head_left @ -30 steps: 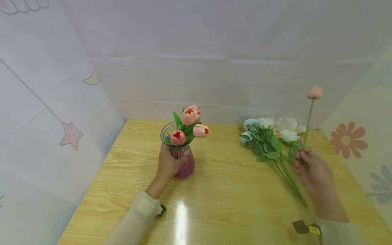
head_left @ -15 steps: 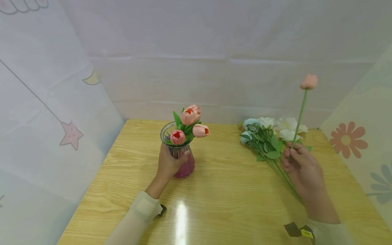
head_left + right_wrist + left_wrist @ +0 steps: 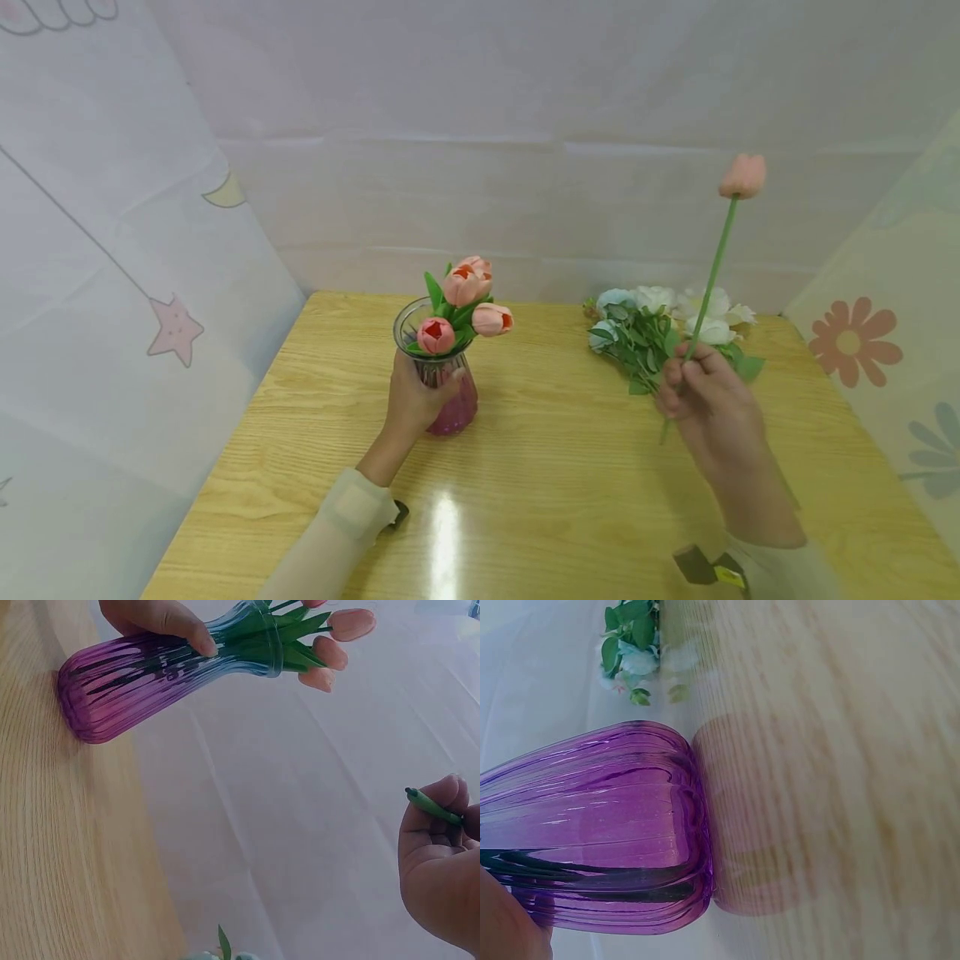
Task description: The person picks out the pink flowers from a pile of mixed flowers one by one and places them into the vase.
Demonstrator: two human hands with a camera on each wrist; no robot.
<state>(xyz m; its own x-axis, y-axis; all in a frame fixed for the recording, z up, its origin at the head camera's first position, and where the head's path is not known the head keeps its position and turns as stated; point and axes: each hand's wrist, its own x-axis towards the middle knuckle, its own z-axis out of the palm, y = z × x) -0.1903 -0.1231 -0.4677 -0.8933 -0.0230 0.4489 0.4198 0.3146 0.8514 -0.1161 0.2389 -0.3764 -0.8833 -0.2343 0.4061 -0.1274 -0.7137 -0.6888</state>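
A ribbed glass vase point(image 3: 456, 403), purple at its base and bluish-grey at the rim, stands on the table. Several pink tulips point(image 3: 467, 286) with green leaves lean out of its mouth toward the right. My left hand point(image 3: 412, 398) grips the neck of the vase, thumb across the front. Over the table's right part, my right hand point(image 3: 712, 404) pinches the green stem of a single pink tulip point(image 3: 743, 176), held almost upright with its bloom on top. In the right wrist view the cut end of this stem point(image 3: 433, 806) pokes out from the fingers.
White and pale blue flowers point(image 3: 652, 329) with green leaves lie at the back right of the wooden table point(image 3: 555, 467), partly behind the right hand. A pale cloth wall point(image 3: 525, 192) rises along the table's back edge, and printed cloths stand at both sides.
My right hand has moved left with the single tulip, whose bloom is now higher in view. The left hand and the vase have stayed put.
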